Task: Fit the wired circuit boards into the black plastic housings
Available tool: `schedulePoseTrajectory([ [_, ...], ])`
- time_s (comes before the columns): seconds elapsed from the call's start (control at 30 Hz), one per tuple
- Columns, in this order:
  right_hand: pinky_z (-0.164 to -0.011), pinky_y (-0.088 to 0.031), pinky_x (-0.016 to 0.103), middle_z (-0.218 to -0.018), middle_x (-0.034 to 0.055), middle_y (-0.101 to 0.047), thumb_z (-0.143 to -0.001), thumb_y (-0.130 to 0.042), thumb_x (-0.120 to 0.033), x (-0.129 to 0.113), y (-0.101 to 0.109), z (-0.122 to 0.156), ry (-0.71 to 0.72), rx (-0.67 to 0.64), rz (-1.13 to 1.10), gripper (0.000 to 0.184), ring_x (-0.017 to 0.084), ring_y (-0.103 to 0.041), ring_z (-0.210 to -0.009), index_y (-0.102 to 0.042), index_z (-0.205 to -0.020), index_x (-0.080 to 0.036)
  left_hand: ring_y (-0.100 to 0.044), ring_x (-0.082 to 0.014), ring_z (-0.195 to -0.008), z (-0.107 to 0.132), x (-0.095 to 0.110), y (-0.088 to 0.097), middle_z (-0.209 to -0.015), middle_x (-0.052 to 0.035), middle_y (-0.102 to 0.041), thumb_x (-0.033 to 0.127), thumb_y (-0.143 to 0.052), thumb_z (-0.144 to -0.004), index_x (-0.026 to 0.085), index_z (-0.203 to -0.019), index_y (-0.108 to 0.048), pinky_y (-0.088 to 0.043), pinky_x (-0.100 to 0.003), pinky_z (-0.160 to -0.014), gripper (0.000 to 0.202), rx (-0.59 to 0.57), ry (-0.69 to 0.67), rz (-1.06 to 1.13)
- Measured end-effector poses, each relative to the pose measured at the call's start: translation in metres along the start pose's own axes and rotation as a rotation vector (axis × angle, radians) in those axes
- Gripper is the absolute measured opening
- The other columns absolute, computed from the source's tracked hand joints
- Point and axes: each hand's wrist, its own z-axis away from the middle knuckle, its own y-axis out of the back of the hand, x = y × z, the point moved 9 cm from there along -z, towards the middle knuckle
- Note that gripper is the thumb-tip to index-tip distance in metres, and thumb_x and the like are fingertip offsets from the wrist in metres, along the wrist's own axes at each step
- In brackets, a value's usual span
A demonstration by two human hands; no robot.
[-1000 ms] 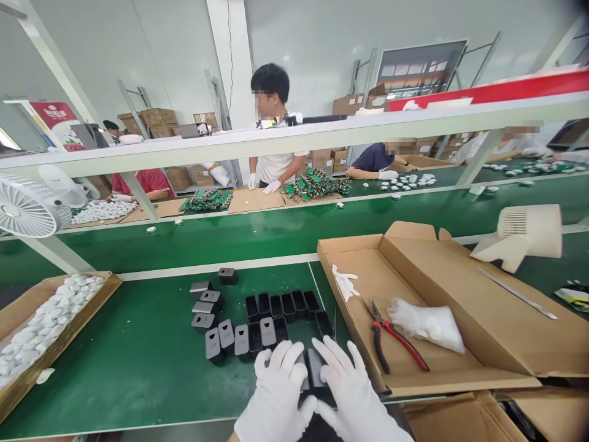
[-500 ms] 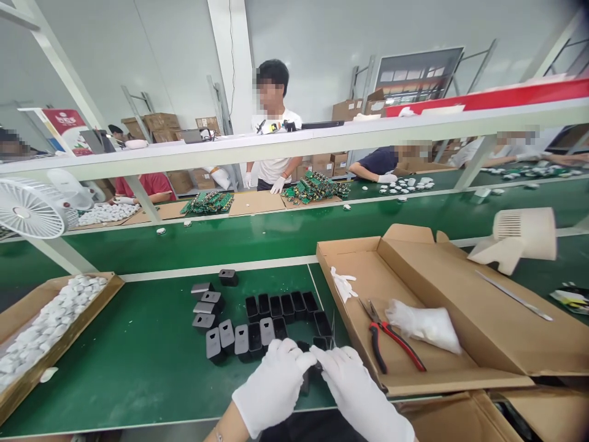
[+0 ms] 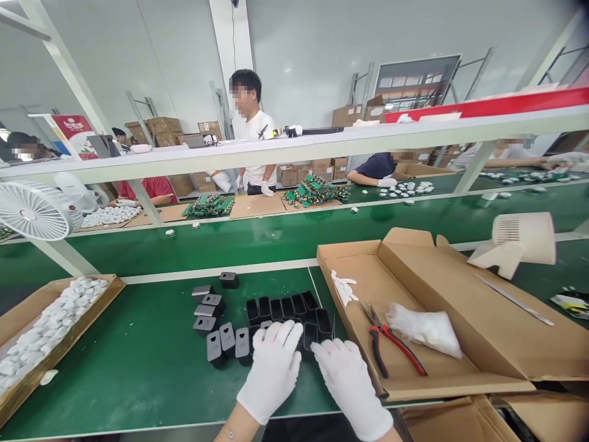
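Both my hands wear white gloves and rest on the green mat at the near edge. My left hand [image 3: 272,370] lies with fingers stretched over the front row of black plastic housings [image 3: 280,309]. My right hand [image 3: 350,383] sits just to its right, fingers curled down beside one open-topped black housing [image 3: 310,335]; nothing shows inside its grip. More black housings [image 3: 216,344] lie on their sides to the left, with grey-faced ones [image 3: 202,307] behind them.
An open cardboard box [image 3: 460,319] at right holds red-handled pliers [image 3: 391,344], a white bag [image 3: 426,328] and a glove. A tray of white parts [image 3: 41,331] sits at left, a fan [image 3: 32,212] above it. Several other people work across the green conveyor [image 3: 276,236].
My hands slid forward from the mat's near edge up to the rows of black housings. The pieces they held together are now among the rows. The standing person opposite stepped left.
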Motion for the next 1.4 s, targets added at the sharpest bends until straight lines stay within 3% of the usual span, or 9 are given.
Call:
schedulePoseTrajectory([
  [0.13,-0.092,-0.033,0.026,-0.112,-0.0041,-0.057,-0.084,-0.053,-0.027,0.018,-0.013,-0.005,-0.197,-0.039,-0.125,0.036,0.008,-0.048,-0.100,-0.055,-0.117,-0.039,-0.045,-0.0253,-0.120,0.033,-0.041,0.025,-0.131,-0.0078,-0.052,0.020,-0.044,-0.089,0.028,-0.135,-0.035,-0.034,-0.049,-0.100,0.047,0.169,0.196,-0.024],
  [0.3,-0.123,-0.030,0.033,-0.148,0.0023,-0.027,-0.090,-0.031,-0.051,0.048,-0.050,0.008,-0.657,-0.167,-0.644,0.066,0.011,-0.030,-0.141,-0.023,-0.148,-0.019,-0.029,-0.0368,-0.134,0.104,-0.119,0.034,-0.145,-0.0198,-0.031,0.037,-0.046,-0.087,0.016,-0.144,-0.021,-0.035,-0.057,-0.104,0.066,0.325,0.702,-0.037],
  [0.43,-0.129,-0.025,0.030,-0.149,0.0011,-0.026,-0.087,-0.031,-0.060,0.042,-0.079,0.017,-0.903,-0.200,-1.079,0.074,0.010,-0.031,-0.142,-0.022,-0.149,-0.020,-0.041,-0.0369,-0.130,0.137,-0.151,0.004,-0.144,-0.0162,-0.037,0.052,-0.052,-0.081,0.022,-0.150,0.001,-0.048,-0.052,-0.095,0.092,0.155,1.044,0.278],
  [0.57,-0.129,-0.021,0.036,-0.148,-0.0003,-0.027,-0.084,-0.034,-0.064,0.038,-0.086,0.024,-0.966,-0.168,-1.149,0.076,0.012,-0.032,-0.141,-0.025,-0.147,-0.023,-0.043,-0.0333,-0.130,0.132,-0.148,-0.011,-0.150,-0.0070,-0.031,0.049,-0.052,-0.082,0.034,-0.148,0.007,-0.044,-0.054,-0.101,0.090,0.025,1.091,0.367],
  [0.77,-0.126,-0.023,0.045,-0.150,-0.0009,-0.021,-0.086,-0.039,-0.054,0.025,-0.048,-0.004,-0.639,-0.140,-0.694,0.067,0.016,-0.023,-0.145,-0.028,-0.145,-0.026,-0.028,-0.0337,-0.137,0.093,-0.123,0.013,-0.154,-0.0073,-0.019,0.041,-0.047,-0.085,0.023,-0.138,-0.040,-0.038,-0.055,-0.104,0.057,0.090,0.652,-0.043],
  [0.93,-0.121,-0.016,0.057,-0.152,-0.0112,-0.004,-0.083,-0.046,-0.054,-0.058,-0.041,-0.059,0.010,-0.463,-0.495,0.053,0.022,-0.008,-0.148,-0.043,-0.133,-0.038,-0.023,-0.0323,-0.140,0.058,-0.109,0.018,-0.152,-0.0048,-0.028,0.035,-0.053,-0.079,0.029,-0.133,-0.049,-0.018,-0.063,-0.109,0.055,-0.049,0.320,-0.237],
  [1.07,-0.120,-0.011,0.061,-0.153,-0.0038,-0.001,-0.080,-0.052,-0.050,-0.080,-0.055,-0.074,0.114,-0.615,-0.432,0.054,0.026,-0.006,-0.148,-0.051,-0.127,-0.023,-0.022,-0.0333,-0.141,0.041,-0.120,0.014,-0.151,-0.0052,-0.030,0.041,-0.059,-0.075,0.027,-0.124,-0.056,-0.012,-0.066,-0.107,0.051,-0.146,0.270,-0.216],
  [1.27,-0.119,-0.017,0.057,-0.153,-0.0013,-0.012,-0.065,-0.070,-0.052,-0.088,-0.053,-0.059,0.161,-0.586,-0.438,0.060,0.026,-0.009,-0.146,-0.054,-0.111,-0.017,-0.033,-0.0334,-0.135,0.062,-0.098,0.023,-0.143,-0.0096,-0.043,0.037,-0.074,-0.066,0.018,-0.105,-0.056,-0.010,-0.063,-0.110,0.047,0.026,0.224,-0.220],
  [1.4,-0.123,0.003,0.048,-0.152,-0.0059,-0.015,-0.075,-0.061,-0.047,-0.099,-0.025,-0.029,0.339,-0.340,-0.375,0.038,0.018,-0.011,-0.145,-0.056,-0.100,-0.018,-0.050,-0.0294,-0.118,0.100,-0.082,0.032,-0.122,-0.0067,-0.061,0.037,-0.081,-0.059,0.020,-0.084,-0.052,-0.020,-0.055,-0.110,0.042,0.219,0.211,-0.064],
])
